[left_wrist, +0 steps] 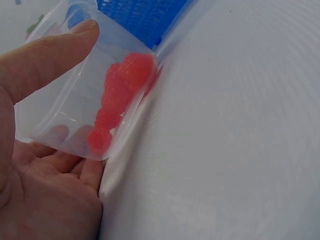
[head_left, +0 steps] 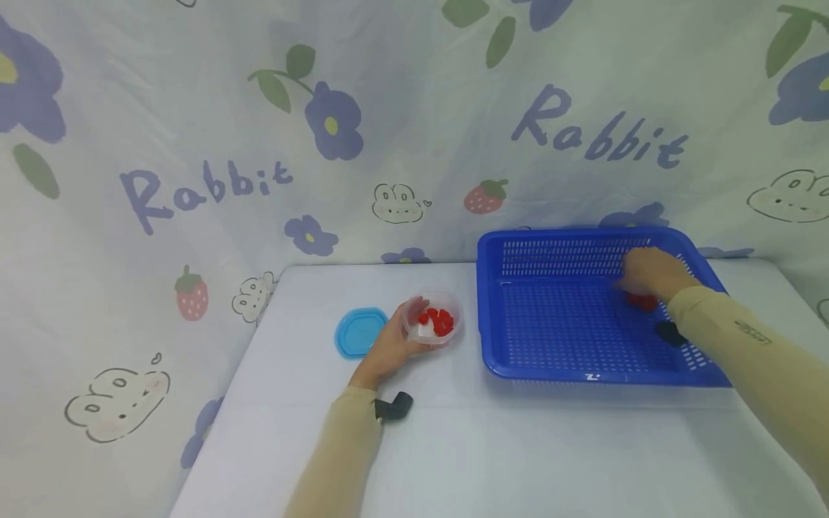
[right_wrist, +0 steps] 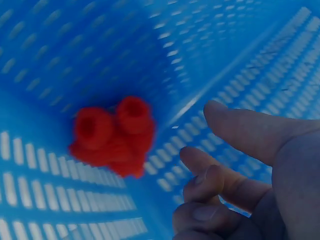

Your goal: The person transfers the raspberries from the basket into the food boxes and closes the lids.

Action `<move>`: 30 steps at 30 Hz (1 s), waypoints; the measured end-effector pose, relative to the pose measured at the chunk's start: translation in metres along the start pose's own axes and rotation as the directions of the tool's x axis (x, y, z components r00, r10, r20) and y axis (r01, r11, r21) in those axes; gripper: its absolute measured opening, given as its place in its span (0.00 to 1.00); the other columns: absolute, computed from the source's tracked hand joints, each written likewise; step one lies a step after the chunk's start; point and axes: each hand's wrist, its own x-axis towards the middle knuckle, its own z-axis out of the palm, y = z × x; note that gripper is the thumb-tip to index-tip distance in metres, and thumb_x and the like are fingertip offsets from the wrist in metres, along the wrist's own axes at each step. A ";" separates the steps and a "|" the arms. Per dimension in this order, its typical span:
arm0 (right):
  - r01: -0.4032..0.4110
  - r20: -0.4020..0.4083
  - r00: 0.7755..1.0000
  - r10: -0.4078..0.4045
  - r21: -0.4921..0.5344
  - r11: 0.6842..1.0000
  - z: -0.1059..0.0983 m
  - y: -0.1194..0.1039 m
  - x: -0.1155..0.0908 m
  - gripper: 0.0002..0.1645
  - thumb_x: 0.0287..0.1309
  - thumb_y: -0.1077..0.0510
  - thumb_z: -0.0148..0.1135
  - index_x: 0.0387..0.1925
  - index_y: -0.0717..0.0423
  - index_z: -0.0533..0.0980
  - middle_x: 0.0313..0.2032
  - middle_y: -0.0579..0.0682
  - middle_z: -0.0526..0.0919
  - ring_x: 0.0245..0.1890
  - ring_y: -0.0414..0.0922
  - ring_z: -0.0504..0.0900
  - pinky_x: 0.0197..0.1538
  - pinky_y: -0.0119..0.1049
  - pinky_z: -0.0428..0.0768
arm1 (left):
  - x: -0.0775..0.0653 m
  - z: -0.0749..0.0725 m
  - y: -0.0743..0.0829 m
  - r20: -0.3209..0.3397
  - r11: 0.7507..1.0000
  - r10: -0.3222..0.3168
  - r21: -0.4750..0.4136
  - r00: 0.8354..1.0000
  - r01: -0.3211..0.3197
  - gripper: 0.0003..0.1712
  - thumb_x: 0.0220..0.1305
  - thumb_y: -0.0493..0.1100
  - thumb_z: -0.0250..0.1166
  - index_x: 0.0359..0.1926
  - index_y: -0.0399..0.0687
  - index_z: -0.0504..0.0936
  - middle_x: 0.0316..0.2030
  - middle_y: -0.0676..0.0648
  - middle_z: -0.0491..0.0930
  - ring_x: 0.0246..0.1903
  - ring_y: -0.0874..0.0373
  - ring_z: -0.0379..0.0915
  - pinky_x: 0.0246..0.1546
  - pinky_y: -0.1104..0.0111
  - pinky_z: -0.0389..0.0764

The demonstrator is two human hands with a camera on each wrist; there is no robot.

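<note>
My left hand [head_left: 391, 347] curls round a clear plastic tub [head_left: 414, 335], thumb on one side and fingers on the other. Several raspberries [left_wrist: 122, 82] lie at the bottom of that tub. Inside the blue basket [head_left: 557, 376], my right hand [right_wrist: 240, 175] has its thumb and index finger apart with nothing between them, its other fingers bent. A small heap of red raspberries [right_wrist: 112, 137] lies in the basket's corner, just off those fingertips in the right wrist view.
Left of the tub, a light blue lid [head_left: 360, 332] lies flat on the white table [head_left: 453, 446]. Behind the table hangs a printed curtain [head_left: 414, 129]. The basket's raised walls surround the right hand.
</note>
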 end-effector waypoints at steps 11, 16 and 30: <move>-0.101 0.042 0.994 0.100 0.025 0.995 0.007 0.013 -0.002 0.23 0.43 0.53 0.65 0.33 0.72 0.75 0.24 0.59 0.79 0.26 0.57 0.78 0.30 0.63 0.75 | 0.000 0.000 0.002 0.006 1.000 -0.010 -0.013 1.000 0.011 0.52 0.40 0.57 0.75 0.66 0.72 0.57 0.62 0.64 0.63 0.63 0.64 0.55 0.61 0.49 0.61; -0.093 0.037 0.995 0.092 0.023 0.995 0.010 0.012 -0.001 0.23 0.43 0.54 0.65 0.32 0.72 0.74 0.23 0.58 0.79 0.25 0.55 0.78 0.29 0.59 0.76 | 0.000 0.000 0.002 0.006 1.000 -0.018 -0.009 1.000 0.018 0.52 0.40 0.59 0.75 0.66 0.71 0.57 0.62 0.64 0.64 0.63 0.65 0.55 0.62 0.49 0.60; -0.098 0.088 0.992 0.094 0.038 0.994 0.012 0.010 0.003 0.17 0.43 0.59 0.60 0.31 0.72 0.73 0.23 0.58 0.78 0.24 0.53 0.76 0.29 0.51 0.77 | -0.001 -0.002 0.001 0.027 1.000 0.008 -0.023 1.000 -0.008 0.51 0.44 0.54 0.74 0.67 0.65 0.57 0.62 0.63 0.64 0.62 0.67 0.55 0.59 0.55 0.66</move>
